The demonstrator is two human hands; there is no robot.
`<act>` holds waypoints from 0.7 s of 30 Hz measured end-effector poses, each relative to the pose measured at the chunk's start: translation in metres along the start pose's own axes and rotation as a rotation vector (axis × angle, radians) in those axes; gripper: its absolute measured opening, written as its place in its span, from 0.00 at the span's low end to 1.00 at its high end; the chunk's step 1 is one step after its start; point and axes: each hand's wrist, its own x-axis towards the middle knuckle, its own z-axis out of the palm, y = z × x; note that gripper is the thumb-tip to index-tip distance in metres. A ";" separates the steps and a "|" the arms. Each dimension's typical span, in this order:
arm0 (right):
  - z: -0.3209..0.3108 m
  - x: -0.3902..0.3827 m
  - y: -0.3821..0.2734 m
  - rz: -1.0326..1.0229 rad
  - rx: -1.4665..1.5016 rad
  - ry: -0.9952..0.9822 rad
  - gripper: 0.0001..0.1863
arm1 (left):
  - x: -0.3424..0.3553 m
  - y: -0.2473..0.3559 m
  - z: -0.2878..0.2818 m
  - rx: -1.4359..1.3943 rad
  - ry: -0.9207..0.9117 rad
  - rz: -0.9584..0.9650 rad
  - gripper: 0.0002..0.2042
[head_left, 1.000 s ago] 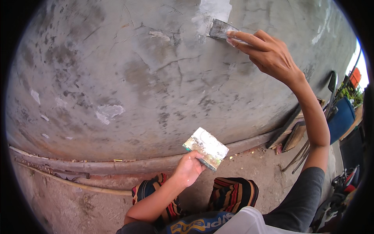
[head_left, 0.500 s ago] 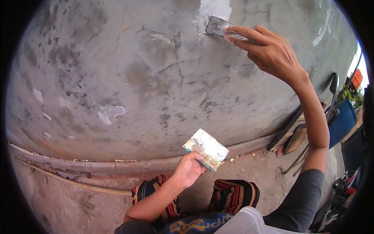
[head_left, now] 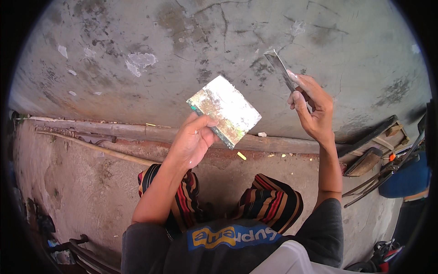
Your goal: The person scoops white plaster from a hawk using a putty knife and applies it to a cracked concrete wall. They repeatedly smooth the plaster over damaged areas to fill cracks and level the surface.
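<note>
My left hand [head_left: 195,137] is closed round the lower edge of a flat rectangular board [head_left: 225,111], its thumb on top. White putty coats most of the board's upper face, with a brownish, stained strip by the thumb. To the right, my right hand [head_left: 314,107] grips a putty knife [head_left: 280,69], seen nearly edge-on. The knife's blade points up and left, apart from the board, and a little white shows at its tip. White smears mark the fingers. Beyond both hands stands a cracked grey plastered wall [head_left: 150,98] with pale patches and dark stains.
A long beam [head_left: 164,133] runs along the wall's foot, with a thin pole [head_left: 100,149] on the ground at left. Wooden frames [head_left: 381,141] lean at right beside a blue container [head_left: 406,176]. Small crumbs and a yellow scrap [head_left: 241,155] lie on the ground.
My right hand has come down from the wall with the putty knife, which has turned edge-on. My left hand has raised the board up and leftward. The view has tipped lower.
</note>
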 end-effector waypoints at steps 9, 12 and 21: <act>0.077 -0.049 0.041 0.219 0.802 -0.106 0.17 | -0.038 0.006 0.003 0.208 0.317 0.159 0.17; 0.086 -0.051 0.049 0.197 0.946 -0.101 0.16 | -0.038 -0.002 0.006 0.215 0.405 0.155 0.15; 0.089 -0.063 0.061 -0.310 0.311 0.042 0.30 | -0.011 -0.038 0.007 -0.042 0.349 0.105 0.15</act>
